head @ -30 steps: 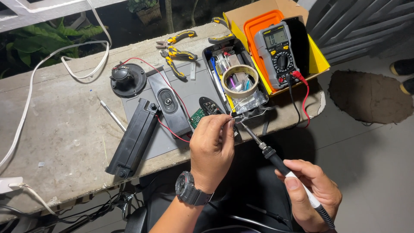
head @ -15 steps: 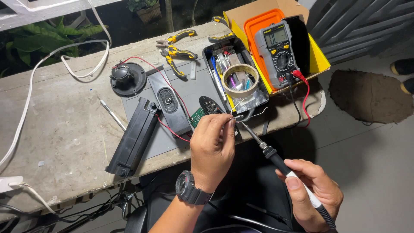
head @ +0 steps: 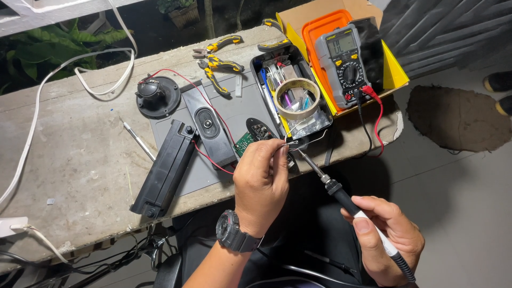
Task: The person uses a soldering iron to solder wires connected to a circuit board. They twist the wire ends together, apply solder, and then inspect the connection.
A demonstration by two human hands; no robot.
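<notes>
My left hand [head: 262,184], with a black wristwatch, pinches a thin solder wire [head: 306,142] over a small green circuit board [head: 245,143] on a grey mat [head: 240,109]. My right hand [head: 385,237] grips a black-and-white soldering iron [head: 346,200]; its metal tip meets the wire just beside my left fingertips. A black oval speaker [head: 207,124] with red leads lies left of the board. A long black speaker housing [head: 166,168] lies at the mat's left edge.
A black tool box [head: 320,125] holds a tape roll [head: 297,98] and small tools. A grey multimeter [head: 346,65] rests in an orange-and-yellow box, leads hanging over the bench edge. Yellow-handled pliers [head: 218,66], a round speaker [head: 156,95], a white cable [head: 64,80] lie on the concrete bench.
</notes>
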